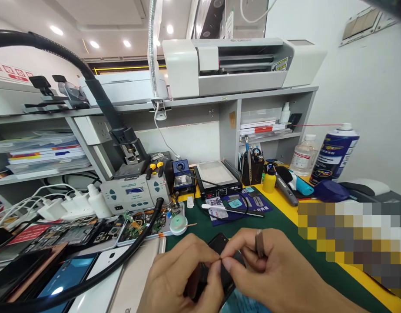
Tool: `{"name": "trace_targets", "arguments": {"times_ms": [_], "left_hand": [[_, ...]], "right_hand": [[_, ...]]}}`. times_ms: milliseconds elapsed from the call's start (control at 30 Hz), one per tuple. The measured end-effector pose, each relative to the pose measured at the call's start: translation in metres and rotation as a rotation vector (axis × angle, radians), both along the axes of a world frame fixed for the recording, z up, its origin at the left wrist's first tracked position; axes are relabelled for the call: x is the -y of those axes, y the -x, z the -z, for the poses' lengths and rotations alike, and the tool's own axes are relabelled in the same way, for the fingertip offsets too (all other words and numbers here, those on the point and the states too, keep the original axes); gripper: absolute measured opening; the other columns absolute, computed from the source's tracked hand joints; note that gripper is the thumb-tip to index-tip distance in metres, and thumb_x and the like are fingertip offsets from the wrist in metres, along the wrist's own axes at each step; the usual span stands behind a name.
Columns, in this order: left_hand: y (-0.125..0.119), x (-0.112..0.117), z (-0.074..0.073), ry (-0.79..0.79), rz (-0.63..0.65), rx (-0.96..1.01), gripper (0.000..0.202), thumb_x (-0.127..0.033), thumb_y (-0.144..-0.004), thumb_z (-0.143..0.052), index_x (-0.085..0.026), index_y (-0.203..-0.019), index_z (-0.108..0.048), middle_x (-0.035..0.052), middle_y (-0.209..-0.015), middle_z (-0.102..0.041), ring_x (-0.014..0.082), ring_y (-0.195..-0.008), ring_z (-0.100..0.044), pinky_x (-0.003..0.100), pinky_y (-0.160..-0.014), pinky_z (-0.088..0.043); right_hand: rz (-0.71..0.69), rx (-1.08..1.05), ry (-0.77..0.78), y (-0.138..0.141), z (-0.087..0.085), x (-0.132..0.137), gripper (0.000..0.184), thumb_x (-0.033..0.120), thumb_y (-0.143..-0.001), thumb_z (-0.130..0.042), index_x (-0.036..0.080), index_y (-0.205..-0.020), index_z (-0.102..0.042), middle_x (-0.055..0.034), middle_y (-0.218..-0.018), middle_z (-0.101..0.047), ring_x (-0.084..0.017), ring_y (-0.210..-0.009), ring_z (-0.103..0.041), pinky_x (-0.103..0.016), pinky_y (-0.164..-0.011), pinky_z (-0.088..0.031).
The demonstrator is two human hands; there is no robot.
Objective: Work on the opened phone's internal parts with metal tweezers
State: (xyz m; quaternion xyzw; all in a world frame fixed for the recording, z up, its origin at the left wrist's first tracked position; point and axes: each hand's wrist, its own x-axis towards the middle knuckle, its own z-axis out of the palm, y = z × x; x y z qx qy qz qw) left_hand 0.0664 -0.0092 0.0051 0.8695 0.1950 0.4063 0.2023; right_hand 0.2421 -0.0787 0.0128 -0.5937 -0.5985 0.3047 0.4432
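Little on the bench can be read with certainty. The spray can [334,153] at right carries a yellow and blue label with print too small to make out. The white machine [239,65] on the top shelf bears a yellow warning sticker and a faint maker's mark, both illegible. A red and white sign [9,73] at far left shows symbols only. The station [135,194] has a lit display, its figures unreadable. The blue mat [241,205] carries blurred print.

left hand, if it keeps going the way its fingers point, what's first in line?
Likely the right hand: the left hand points right across the small black part both pinch, fingertips already meeting. Depth beyond is unclear.
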Motion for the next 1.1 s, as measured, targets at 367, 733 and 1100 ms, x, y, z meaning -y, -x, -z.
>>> {"name": "trace_targets", "arguments": {"times_ms": [367, 733, 1100], "left_hand": [[0.011, -0.022, -0.018, 0.679, 0.009, -0.067, 0.015, -0.03, -0.087, -0.059, -0.02, -0.075, -0.059, -0.0074, -0.061, -0.045, 0.008, -0.057, -0.037, 0.02, -0.051, -0.028], [0.014, -0.037, -0.015, 0.771, 0.048, -0.05, 0.021, -0.036, -0.09, -0.059, -0.018, -0.078, -0.059, -0.0077, -0.062, -0.043, 0.0067, -0.055, -0.032, 0.021, -0.051, -0.023], [0.004, -0.018, -0.013, 0.428, 0.011, -0.158, 0.017, -0.031, -0.09, -0.055, -0.02, -0.079, -0.059, -0.0042, -0.071, -0.05, 0.0098, -0.061, -0.042, 0.024, -0.059, -0.032]], "right_hand": [[-0.054, -0.243, 0.005, -0.035, -0.014, -0.01, 0.044, 0.054, -0.102, -0.045, 0.017, -0.092, -0.066, 0.0077, -0.058, -0.034, -0.011, -0.049, -0.036, -0.024, -0.048, -0.034], [0.018, -0.102, -0.028, -0.059, -0.022, -0.019, 0.063, 0.066, -0.097, -0.049, 0.014, -0.073, -0.075, 0.0026, -0.051, -0.05, -0.012, -0.048, -0.046, -0.025, -0.049, -0.039], [-0.215, -0.201, -0.091, -0.043, -0.017, -0.007, 0.03, 0.042, -0.09, -0.073, 0.016, -0.104, -0.077, -0.0088, -0.099, -0.074, -0.02, -0.081, -0.07, -0.033, -0.073, -0.058]]}}
